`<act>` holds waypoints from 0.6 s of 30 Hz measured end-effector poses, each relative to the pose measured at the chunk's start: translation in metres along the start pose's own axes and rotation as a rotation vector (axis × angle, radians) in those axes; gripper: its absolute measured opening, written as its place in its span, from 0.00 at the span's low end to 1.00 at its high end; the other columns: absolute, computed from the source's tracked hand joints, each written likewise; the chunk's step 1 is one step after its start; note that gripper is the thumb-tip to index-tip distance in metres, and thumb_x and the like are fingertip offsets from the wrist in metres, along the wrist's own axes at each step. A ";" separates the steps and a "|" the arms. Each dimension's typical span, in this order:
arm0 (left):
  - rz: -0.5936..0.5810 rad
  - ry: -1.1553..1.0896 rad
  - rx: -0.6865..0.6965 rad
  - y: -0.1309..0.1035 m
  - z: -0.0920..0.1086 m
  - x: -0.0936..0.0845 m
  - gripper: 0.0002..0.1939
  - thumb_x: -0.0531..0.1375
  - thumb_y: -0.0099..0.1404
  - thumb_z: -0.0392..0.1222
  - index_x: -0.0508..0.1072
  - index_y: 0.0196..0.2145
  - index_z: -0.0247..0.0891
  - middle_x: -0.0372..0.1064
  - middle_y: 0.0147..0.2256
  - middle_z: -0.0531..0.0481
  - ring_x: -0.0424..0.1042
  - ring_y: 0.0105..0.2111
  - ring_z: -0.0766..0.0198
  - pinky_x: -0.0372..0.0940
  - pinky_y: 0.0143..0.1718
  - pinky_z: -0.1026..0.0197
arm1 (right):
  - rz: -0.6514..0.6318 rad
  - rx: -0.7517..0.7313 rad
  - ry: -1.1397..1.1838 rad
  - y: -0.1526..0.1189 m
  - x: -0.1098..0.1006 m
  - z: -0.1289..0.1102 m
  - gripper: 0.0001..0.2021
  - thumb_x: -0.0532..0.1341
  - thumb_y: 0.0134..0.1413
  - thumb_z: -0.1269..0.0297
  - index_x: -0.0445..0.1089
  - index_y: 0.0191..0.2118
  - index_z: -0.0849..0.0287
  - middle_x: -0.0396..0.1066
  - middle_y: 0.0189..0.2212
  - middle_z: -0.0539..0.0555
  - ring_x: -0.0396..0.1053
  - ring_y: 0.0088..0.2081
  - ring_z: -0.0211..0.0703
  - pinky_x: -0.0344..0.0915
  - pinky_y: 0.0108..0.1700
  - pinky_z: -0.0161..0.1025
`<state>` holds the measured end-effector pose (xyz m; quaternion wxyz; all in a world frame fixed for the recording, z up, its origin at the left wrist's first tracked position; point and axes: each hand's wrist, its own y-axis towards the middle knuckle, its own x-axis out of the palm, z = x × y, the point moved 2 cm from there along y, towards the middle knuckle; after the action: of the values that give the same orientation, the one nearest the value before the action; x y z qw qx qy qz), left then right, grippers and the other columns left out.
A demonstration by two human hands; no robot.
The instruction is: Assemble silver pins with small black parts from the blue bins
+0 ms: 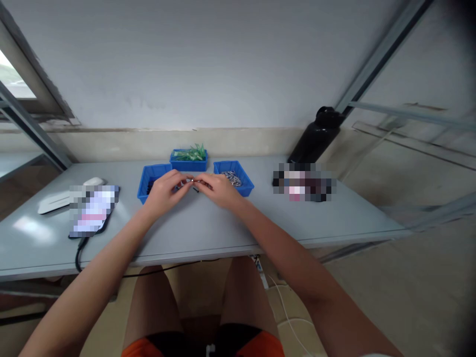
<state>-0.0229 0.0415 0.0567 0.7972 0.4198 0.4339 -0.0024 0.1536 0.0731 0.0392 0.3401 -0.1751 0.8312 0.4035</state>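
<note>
Fingertip to fingertip, my left hand [165,192] and my right hand [221,190] meet above the table, both pinched closed. A small shiny metal piece [192,181] shows between them; its exact kind is too small to make out. Just below the fingers is a small dark piece [196,189]. Beside my left hand stands a blue bin [144,179] with dark contents, partly covered by that hand. Behind my right hand a second blue bin [245,187] holds many silvery metal parts [232,177]. Farther back, a third blue bin [189,165] contains green, strip-like pieces [193,152].
A phone [94,210] with a cable [78,255] lies at the left, near a white flat object [55,202] and a white rounded case [94,182]. A black bottle [316,136] stands back right, behind a blurred-out item [303,184]. The wall [201,69] borders the table's rear.
</note>
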 end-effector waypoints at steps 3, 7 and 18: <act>0.002 -0.003 -0.001 0.000 -0.001 0.001 0.13 0.53 0.69 0.47 0.74 0.39 0.38 0.73 0.35 0.47 0.70 0.33 0.64 0.66 0.36 0.61 | -0.010 0.009 -0.003 0.000 0.001 0.000 0.13 0.51 0.67 0.62 0.72 0.43 0.58 0.74 0.35 0.52 0.68 0.35 0.38 0.58 0.41 0.35; 0.011 0.006 -0.023 0.000 -0.004 0.002 0.11 0.55 0.68 0.46 0.73 0.38 0.37 0.73 0.34 0.48 0.68 0.29 0.67 0.65 0.33 0.64 | 0.030 0.006 0.008 0.000 -0.001 0.000 0.13 0.52 0.66 0.60 0.72 0.43 0.58 0.74 0.33 0.51 0.68 0.33 0.37 0.59 0.39 0.35; -0.056 0.005 -0.113 -0.001 -0.006 0.006 0.06 0.57 0.62 0.42 0.71 0.34 0.38 0.72 0.30 0.51 0.68 0.27 0.67 0.64 0.31 0.64 | 0.146 -0.026 0.030 0.000 0.001 -0.003 0.13 0.57 0.63 0.54 0.72 0.40 0.57 0.71 0.26 0.49 0.65 0.28 0.36 0.60 0.37 0.35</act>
<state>-0.0232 0.0469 0.0504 0.8182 0.3616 0.4469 0.0010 0.1517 0.0707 0.0394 0.2952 -0.1244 0.8414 0.4352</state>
